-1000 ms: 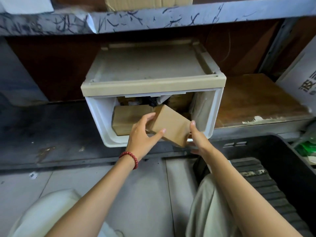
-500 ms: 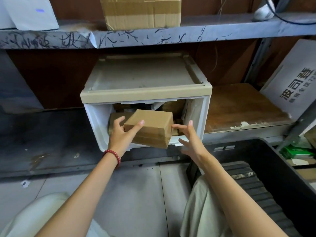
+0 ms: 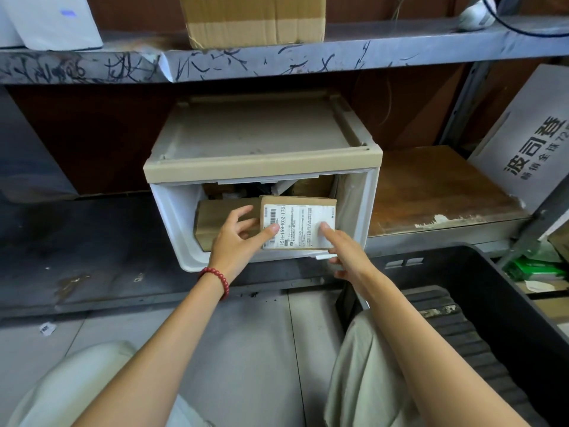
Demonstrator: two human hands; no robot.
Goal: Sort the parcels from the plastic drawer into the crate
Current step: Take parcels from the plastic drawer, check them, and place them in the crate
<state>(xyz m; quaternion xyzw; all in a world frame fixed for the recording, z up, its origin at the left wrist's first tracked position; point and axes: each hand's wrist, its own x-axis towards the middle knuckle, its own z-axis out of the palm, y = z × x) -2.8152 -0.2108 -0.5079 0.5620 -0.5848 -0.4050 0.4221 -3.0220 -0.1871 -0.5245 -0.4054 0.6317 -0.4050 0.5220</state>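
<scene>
A small brown parcel (image 3: 303, 215) with a white shipping label facing me is held in front of the open white plastic drawer (image 3: 358, 208). My left hand (image 3: 237, 241) grips its left edge, thumb on the label. My right hand (image 3: 345, 251) holds its lower right side, thumb pressed on the label. A second brown parcel (image 3: 215, 220) lies inside the drawer behind it, with more items dim at the back. The dark plastic crate (image 3: 480, 288) sits on the floor at the right.
The drawer stands on a low dark shelf (image 3: 92, 257), under a scribbled grey shelf (image 3: 277, 63) carrying a cardboard box (image 3: 252, 20). A wooden board (image 3: 431, 186) and a white printed carton (image 3: 529, 140) lie to the right. My knees fill the bottom.
The parcel has been turned so its white label faces me. My right hand, which was apart from it half a second ago, now holds its lower right side.
</scene>
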